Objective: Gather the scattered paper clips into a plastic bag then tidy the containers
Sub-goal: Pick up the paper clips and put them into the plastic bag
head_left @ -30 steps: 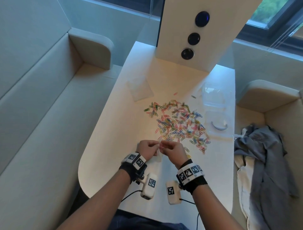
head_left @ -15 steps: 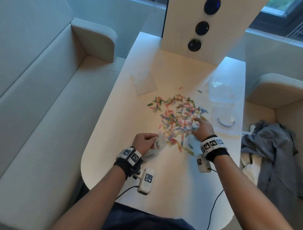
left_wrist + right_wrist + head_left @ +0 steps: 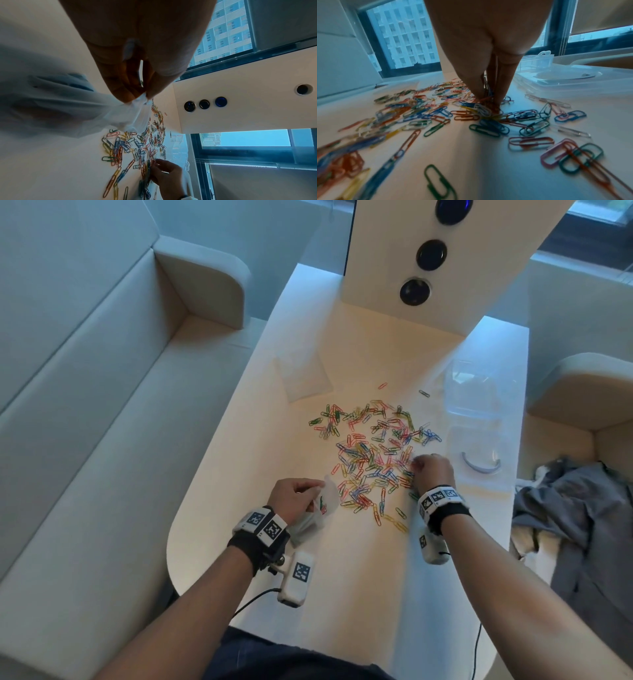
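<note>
Here, from the head view, the left hand point(image 3: 295, 498) pinches a plastic bag point(image 3: 323, 501) near the table point(image 3: 342, 594) edge, left of the paper clips point(image 3: 373, 453). The right hand point(image 3: 432, 472) reaches into their right side. Two clear containers point(image 3: 479, 392) sit far right. In the left wrist view, fingers point(image 3: 120, 86) clamp the bag's rim. In the right wrist view, fingertips point(image 3: 477, 93) close together on several clips.

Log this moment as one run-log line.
left hand: holds plastic bag | right hand: pinching paper clips | clips: mostly on table

near paper clips point(image 3: 351, 159) blurred, forearms cut off
</note>
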Action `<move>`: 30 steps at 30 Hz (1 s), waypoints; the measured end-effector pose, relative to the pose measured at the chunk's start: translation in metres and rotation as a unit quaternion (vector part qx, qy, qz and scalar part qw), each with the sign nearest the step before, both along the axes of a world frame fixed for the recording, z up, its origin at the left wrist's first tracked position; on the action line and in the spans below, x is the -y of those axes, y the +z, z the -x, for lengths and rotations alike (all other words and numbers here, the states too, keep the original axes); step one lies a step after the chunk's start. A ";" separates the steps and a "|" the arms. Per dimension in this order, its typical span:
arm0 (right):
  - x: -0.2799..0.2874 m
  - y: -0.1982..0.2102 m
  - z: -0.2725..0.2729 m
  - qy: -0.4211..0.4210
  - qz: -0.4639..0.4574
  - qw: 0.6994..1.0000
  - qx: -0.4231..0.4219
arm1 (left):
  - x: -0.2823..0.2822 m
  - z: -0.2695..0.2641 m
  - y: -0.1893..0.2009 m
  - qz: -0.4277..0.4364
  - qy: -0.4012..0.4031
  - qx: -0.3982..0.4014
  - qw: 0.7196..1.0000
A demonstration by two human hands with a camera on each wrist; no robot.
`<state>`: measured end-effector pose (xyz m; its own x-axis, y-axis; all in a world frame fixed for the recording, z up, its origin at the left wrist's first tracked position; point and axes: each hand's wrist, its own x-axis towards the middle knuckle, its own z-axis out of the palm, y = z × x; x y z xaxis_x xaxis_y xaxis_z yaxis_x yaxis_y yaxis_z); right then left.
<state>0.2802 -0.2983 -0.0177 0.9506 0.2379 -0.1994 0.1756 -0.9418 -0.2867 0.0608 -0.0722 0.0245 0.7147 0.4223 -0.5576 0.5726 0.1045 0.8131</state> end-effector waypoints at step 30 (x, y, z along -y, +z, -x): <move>-0.039 0.065 0.155 0.004 -0.326 0.914 -0.240 | 0.047 0.003 0.017 -0.028 -0.026 0.014 0.999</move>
